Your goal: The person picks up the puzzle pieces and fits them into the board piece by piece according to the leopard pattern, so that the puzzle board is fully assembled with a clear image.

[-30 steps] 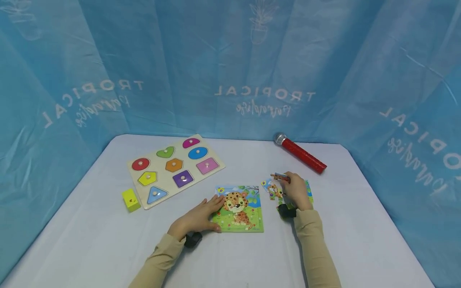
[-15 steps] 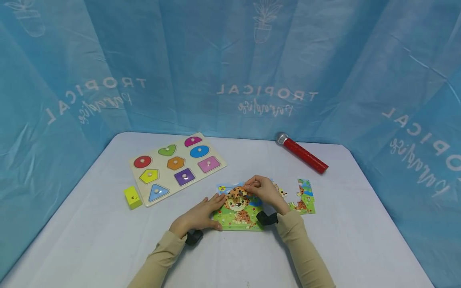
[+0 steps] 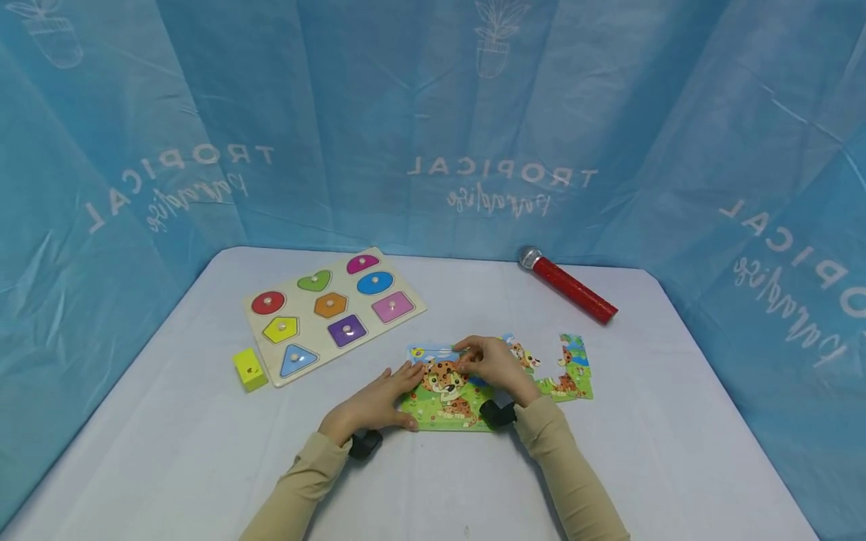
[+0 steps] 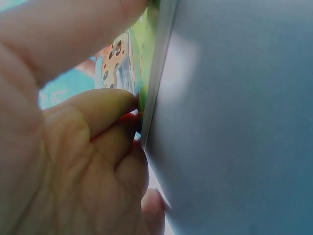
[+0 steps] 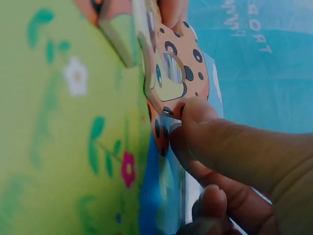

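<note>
A leopard jigsaw puzzle board (image 3: 433,421) lies flat at the middle of the table. My left hand (image 3: 372,402) rests on its left side, fingers spread across the edge and thumb at the near corner. Above the board's upper right part, my right hand (image 3: 499,367) pinches an orange, black-spotted puzzle piece (image 5: 198,73) between thumb and fingers. In the right wrist view that piece stands tilted up from the printed grass and flowers. Right of the board lie loose puzzle pieces (image 3: 575,364), partly hidden behind the right hand.
A shape-knob board (image 3: 352,308) with coloured pieces lies at the back left. Beside it sits a small yellow block (image 3: 249,370). A red toy microphone (image 3: 571,289) lies at the back right. Blue curtains (image 3: 433,113) close off the table's sides and back.
My right hand has carried the spotted piece left from the loose pieces to the puzzle board, and has since shifted only slightly there. My left hand has stayed on the board.
</note>
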`<state>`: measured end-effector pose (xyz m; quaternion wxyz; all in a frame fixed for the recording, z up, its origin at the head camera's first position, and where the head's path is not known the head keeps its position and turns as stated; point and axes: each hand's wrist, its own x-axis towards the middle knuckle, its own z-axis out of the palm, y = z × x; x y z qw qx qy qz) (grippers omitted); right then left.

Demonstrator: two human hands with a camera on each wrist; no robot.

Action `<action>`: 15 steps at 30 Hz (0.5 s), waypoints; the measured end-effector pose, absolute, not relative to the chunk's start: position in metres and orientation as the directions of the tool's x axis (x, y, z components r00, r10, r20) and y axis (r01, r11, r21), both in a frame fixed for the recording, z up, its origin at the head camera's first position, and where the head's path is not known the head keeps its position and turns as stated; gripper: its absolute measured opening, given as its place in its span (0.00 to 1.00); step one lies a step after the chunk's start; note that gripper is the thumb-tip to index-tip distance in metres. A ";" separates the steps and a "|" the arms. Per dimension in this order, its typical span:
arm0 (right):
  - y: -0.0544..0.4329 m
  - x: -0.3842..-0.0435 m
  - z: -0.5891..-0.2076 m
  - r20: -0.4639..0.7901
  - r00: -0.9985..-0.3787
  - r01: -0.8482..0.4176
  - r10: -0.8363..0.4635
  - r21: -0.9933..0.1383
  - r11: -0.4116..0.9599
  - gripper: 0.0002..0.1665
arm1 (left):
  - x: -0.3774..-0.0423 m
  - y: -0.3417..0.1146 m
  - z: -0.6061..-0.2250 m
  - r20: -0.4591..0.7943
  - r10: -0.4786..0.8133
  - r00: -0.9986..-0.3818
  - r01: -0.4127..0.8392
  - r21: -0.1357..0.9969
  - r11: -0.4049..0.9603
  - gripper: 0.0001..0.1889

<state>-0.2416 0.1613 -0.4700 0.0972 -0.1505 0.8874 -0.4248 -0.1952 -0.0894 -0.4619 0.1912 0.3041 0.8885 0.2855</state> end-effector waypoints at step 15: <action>0.150 -0.240 -0.473 0.059 -0.974 -0.210 -0.221 -0.615 0.760 0.12 | -0.194 -0.091 -0.463 -0.149 0.651 -0.745 0.433 0.633 0.641 0.46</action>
